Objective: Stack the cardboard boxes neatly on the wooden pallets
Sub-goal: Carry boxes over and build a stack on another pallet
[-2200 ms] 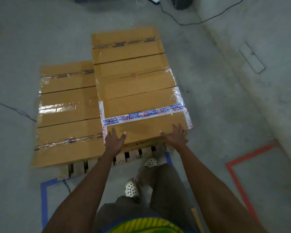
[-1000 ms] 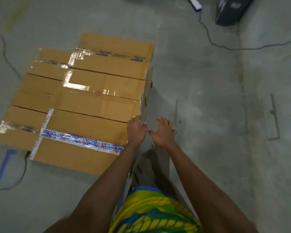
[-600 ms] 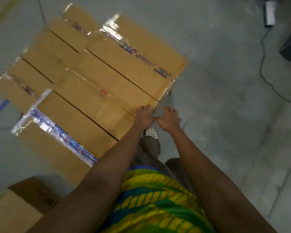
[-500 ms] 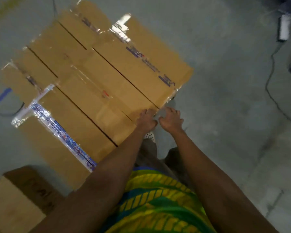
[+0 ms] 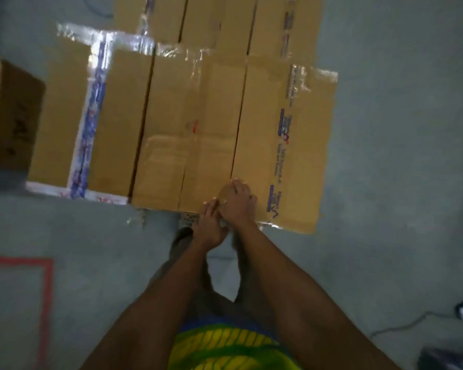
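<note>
right hand [image 5: 238,202] atop cardboard box [image 5: 302,156] near edge (left hand [image 5: 209,227] beside)

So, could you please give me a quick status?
Right hand flat on top box. Left hand at its near edge, grip unclear. Loose box sits left.

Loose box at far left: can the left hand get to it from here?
Probably not without a sideways step. The left hand is at the near edge of the stacked boxes, beside the right hand, and the loose box sits past their left end. Bare floor lies between.
</note>
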Motion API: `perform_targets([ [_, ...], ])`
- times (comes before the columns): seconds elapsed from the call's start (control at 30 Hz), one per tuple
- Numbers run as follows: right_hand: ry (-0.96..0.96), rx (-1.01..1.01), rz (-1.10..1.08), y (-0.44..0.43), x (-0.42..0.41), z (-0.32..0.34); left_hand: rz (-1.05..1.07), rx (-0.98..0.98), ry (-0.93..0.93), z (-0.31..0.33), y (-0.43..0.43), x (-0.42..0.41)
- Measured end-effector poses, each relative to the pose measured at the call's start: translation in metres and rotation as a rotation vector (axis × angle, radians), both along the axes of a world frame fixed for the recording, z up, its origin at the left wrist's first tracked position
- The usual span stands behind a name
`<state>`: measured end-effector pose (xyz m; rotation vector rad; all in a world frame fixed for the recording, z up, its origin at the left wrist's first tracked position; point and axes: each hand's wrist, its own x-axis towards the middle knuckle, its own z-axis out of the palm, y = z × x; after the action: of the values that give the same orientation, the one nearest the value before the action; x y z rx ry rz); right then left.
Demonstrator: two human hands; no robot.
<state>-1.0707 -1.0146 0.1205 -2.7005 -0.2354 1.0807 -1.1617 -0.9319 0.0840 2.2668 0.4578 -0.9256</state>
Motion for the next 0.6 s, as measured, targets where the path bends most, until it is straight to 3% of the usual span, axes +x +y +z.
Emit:
perform_targets([
  [0.27,0.16,0.055,0.255,-0.03,0.005,-0.015,0.183,0.031,0.047,0.003,-0.034,-0.007],
  [0.37,0.155,0.048,0.323,-0.035,0.007,-0.02,0.133,0.044,0.064,0.011,-0.036,-0.005],
  [0.6,0.211,0.04,0.242,-0.029,0.036,-0.016,0.003,0.184,0.094,0.009,-0.042,-0.007],
])
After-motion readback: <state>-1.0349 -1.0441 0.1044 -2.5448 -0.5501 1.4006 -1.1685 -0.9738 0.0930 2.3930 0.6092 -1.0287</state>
